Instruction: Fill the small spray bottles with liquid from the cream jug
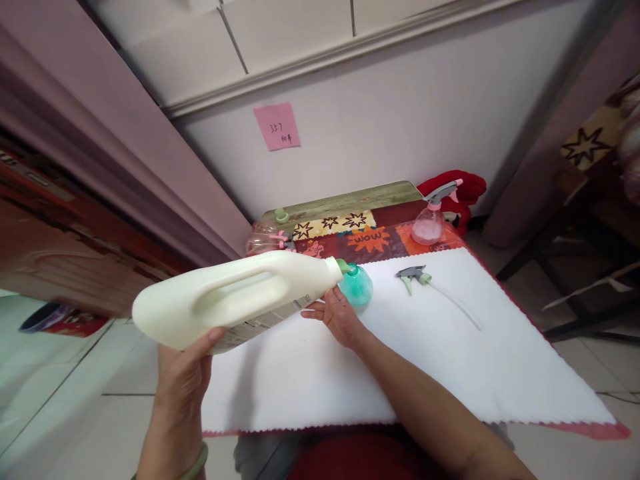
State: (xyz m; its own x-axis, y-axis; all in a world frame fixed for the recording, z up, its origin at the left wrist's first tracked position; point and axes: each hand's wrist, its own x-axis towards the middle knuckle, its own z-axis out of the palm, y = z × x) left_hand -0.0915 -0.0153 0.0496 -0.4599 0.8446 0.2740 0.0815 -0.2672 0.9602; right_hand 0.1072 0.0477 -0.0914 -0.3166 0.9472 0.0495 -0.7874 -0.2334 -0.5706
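Observation:
My left hand [183,373] grips the base of a large white plastic jug [235,297], which lies tipped almost level with its neck to the right. The jug's mouth meets the opening of a small teal spray bottle [356,285] standing on a white cloth [450,360]. My right hand [337,313] is closed around the teal bottle's near side, just under the jug's neck. A detached grey and green spray head [414,275] with its long tube lies on the cloth to the right of the bottle.
A pink spray bottle [430,223] with a grey trigger stands at the table's back right. A clear bottle [265,240] with a pink sprayer lies at the back left, a green cap [281,215] behind it. A pink note [277,127] hangs on the wall. A patterned cloth [370,240] covers the table's far part.

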